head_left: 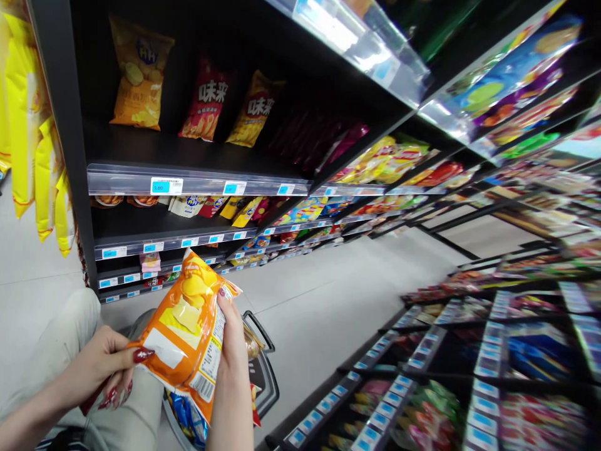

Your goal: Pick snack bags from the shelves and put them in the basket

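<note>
An orange bag of chips (pixel 181 332) is held between my two hands above my knees, its back with a barcode and white label facing up. My left hand (pixel 115 366) pinches the bag's left edge between thumb and fingers. On the opposite edge, my right hand (pixel 232 329) grips with the thumb on top, its other fingers mostly hidden. Beneath the bag stands a shopping basket (pixel 270 382), partly covered by it and by my right forearm. Blue packets (pixel 185 416) and a few other packages lie in the basket.
A dark shelf unit (pixel 141 147) with snack bags rises in front, an orange chip bag (pixel 141 75) and a red bag (pixel 205 100) upright on it. Yellow bags (pixel 28 113) hang at the left. Across the grey floor (pixel 328 294), another shelf row (pixel 436 351) runs along the right.
</note>
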`<state>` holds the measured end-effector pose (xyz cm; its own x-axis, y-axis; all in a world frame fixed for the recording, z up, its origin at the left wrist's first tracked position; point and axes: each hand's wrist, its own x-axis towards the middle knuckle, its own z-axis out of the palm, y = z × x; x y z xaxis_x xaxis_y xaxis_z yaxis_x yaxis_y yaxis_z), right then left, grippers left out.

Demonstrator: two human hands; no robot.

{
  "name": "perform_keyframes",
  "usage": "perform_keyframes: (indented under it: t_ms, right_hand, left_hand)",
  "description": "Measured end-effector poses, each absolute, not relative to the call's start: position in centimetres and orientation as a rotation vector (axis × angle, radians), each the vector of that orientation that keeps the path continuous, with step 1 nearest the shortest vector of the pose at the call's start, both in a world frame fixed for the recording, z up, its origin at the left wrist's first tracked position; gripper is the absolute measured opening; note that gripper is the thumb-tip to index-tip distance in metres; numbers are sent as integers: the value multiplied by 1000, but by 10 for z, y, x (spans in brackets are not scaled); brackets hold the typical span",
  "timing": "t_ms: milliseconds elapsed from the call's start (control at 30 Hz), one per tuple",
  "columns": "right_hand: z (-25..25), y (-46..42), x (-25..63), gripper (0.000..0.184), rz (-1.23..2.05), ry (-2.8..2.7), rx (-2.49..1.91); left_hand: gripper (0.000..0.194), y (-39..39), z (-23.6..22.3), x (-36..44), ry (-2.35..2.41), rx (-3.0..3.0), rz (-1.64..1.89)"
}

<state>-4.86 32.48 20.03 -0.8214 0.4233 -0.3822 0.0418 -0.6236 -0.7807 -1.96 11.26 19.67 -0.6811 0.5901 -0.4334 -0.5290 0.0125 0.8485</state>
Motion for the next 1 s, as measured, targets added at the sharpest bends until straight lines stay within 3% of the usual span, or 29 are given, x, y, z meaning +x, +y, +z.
perform_keyframes:
  t_ms: [200, 367, 500, 633, 767, 1000]
  right_hand:
    - [208, 324, -45, 49, 2520, -1207, -790]
    - [217, 319, -38, 48, 2340, -1228, -720]
    - [215, 305, -34, 56, 2234, -1280, -720]
    - [204, 293, -29, 69, 2187, -1421, -705]
    - [196, 286, -18, 68, 2096, -1586, -661]
    - [187, 280, -8, 78, 1990, -1638, -516]
  left_hand:
    - [65, 111, 194, -23, 1511, 89, 1739]
    - [44, 108, 181, -30, 1594, 281, 1827]
    - [66, 124, 156, -20, 1231, 103, 2110]
    - [61, 143, 136, -11, 797, -259, 2425]
    - [74, 144, 137, -15, 793, -465, 2416]
    - [77, 139, 146, -20, 854, -527, 2437]
